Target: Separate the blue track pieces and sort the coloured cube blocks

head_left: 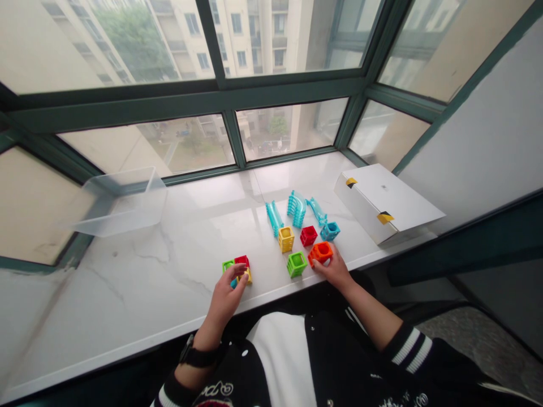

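Note:
My left hand (224, 297) rests on the white sill with its fingers curled round a small cluster of joined cubes (238, 267), green, red, yellow and blue. My right hand (336, 269) grips an orange hollow cube (320, 252) that sits on the sill. Close by stand a green cube (296, 263), a yellow cube (286, 238), a red cube (308, 235) and a light blue cube (330, 230). Behind them lie three turquoise ribbed track pieces (297, 208).
A white cardboard box (384, 202) lies at the right end of the sill. A clear plastic tub (123, 200) stands at the back left by the window. The marble sill (169, 265) ends at an edge just before my body.

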Motion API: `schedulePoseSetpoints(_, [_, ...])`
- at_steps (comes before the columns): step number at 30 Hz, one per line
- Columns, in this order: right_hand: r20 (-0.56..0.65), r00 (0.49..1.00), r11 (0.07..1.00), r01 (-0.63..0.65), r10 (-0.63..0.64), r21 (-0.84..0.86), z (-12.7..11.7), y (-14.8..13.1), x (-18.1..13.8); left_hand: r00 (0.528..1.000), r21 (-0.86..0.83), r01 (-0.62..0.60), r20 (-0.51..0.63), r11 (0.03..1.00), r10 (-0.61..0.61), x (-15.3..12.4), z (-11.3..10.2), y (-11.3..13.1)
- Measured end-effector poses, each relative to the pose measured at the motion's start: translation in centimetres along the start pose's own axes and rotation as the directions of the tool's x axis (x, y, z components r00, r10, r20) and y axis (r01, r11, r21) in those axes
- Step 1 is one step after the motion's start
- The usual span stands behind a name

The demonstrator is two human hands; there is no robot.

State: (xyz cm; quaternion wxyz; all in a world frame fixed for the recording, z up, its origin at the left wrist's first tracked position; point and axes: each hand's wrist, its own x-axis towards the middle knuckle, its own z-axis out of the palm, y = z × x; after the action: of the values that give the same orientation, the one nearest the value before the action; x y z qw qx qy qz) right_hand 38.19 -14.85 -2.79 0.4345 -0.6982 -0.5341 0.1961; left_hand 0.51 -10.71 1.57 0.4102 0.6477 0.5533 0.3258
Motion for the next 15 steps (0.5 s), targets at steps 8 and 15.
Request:
schedulePoseSetpoints(8, [-0.026, 0.996, 0.996, -0.081, 0.082, 0.036, 0.91, 0.51, -0.24, 1.000, -0.004, 0.000, -0.009, 1.000, 0.000, -0.15, 0.10, -0.18])
schedulePoseSetpoints(15, [-0.017, 0.995, 0.994, -0.092, 0.093, 0.059, 0.72, -0.16, -0.25, 1.000, 0.000, -0.016, 0.008, 1.000, 0.016, -0.13, 0.23, -0.55])
